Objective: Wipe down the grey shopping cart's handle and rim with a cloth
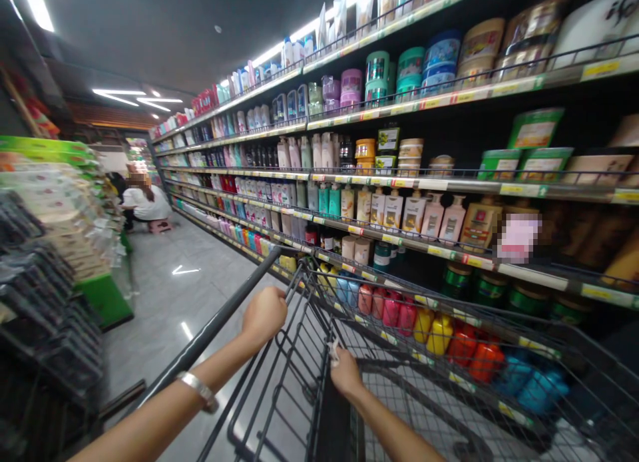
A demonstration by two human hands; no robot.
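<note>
A dark wire shopping cart (279, 382) stands right in front of me, its handle bar (219, 322) running slantwise at the left. My left hand (264, 315), with a silver bracelet (198, 390) on the wrist, reaches past the bar and is closed at the cart's wire frame; its fingertips are mostly hidden. Lower and to the right, my right hand (345, 372) is closed at the upper edge of the seat panel. A small crumpled white strip (333, 351) pokes out from its fingers. Mesh cart walls surround this hand.
Long shelves (449, 182) of bottles and jars line the right side, with colourful bottles (439, 334) on a low shelf behind the cart mesh. Stacked packs (54, 216) rise at the left. Down the grey-floored aisle (184, 275), a person in white (144, 202) sits low near a pink stool (160, 226).
</note>
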